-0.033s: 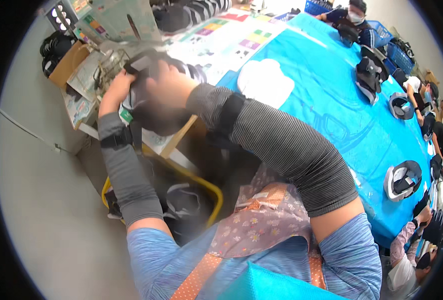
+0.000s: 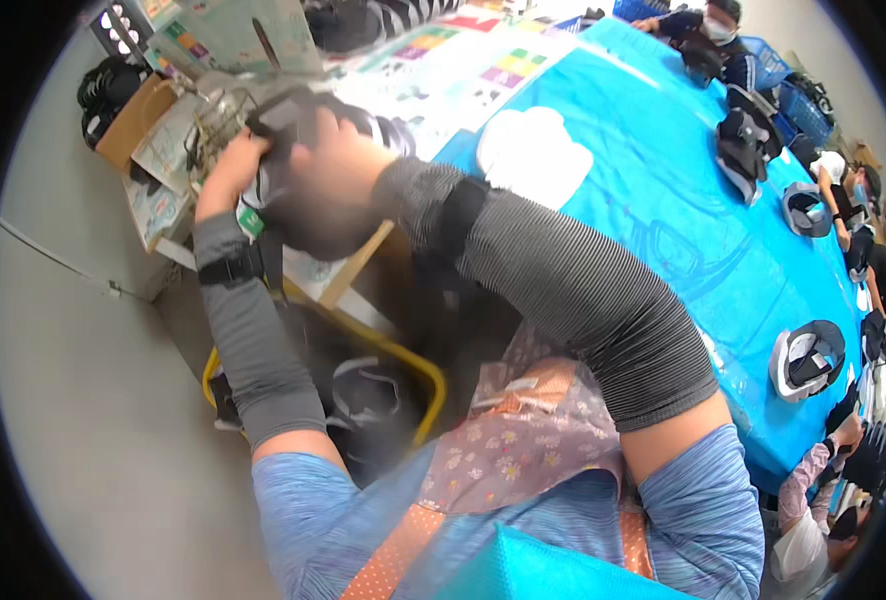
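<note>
A dark cap (image 2: 315, 222), smeared by motion, is held between my hands over the corner of the work table. My left hand (image 2: 233, 172) grips its left edge, thumb and fingers closed on the fabric. Across the cap's top lies my right hand (image 2: 348, 165), bent fingers pressed against it; blur hides part of them. A grey panel and a light band show on the cap's far side. Just beyond my left hand stand metal machine parts (image 2: 213, 125), and a small green label (image 2: 250, 222) shows beside my left wrist.
White cap-shaped pieces (image 2: 533, 155) lie on the blue-covered table (image 2: 623, 230) to my right. Another cap (image 2: 808, 360) rests nearer its right edge. Below me a yellow-rimmed container (image 2: 433, 385) holds caps. A cardboard box (image 2: 138, 125) stands left. Co-workers sit along the far right.
The view has shifted slightly. Both hands stay on the cap, which has tilted a little under my right hand.
</note>
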Demonstrator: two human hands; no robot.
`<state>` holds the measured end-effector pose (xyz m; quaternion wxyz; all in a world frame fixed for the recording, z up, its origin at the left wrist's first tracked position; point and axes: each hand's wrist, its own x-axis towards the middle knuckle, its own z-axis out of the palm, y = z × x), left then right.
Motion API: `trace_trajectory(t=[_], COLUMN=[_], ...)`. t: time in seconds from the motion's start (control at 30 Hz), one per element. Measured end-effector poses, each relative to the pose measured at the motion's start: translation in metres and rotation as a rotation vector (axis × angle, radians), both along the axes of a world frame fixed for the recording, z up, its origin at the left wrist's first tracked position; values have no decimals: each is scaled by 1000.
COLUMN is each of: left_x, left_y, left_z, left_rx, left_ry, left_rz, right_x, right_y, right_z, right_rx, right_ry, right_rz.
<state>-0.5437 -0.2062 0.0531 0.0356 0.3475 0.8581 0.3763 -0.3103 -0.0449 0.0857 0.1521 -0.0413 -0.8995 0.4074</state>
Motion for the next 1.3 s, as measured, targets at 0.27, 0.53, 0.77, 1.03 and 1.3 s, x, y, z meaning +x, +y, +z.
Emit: trace_trajectory(t=[0.27,0.53,0.77,1.03,1.3], left_x=[23,-18,-4,121,237], left_y=[51,36,18,10,87], left_z=[46,25,30,84,31], left_rx=[-282,-583,-316,123,-519], left_ry=[30,223,108,232,964], left_rz=[-81,-204,-110,202,502], right_x=[-22,-5,236,520,580], right_y=[25,33,106,126,82], right_z=[-19,-19,-66,-30,-85], right_rx=[705,-267,3,-538,-915], right_ry=[152,-70,-249,-397,-35], right_rz=[-73,-64,613,-255,-537])
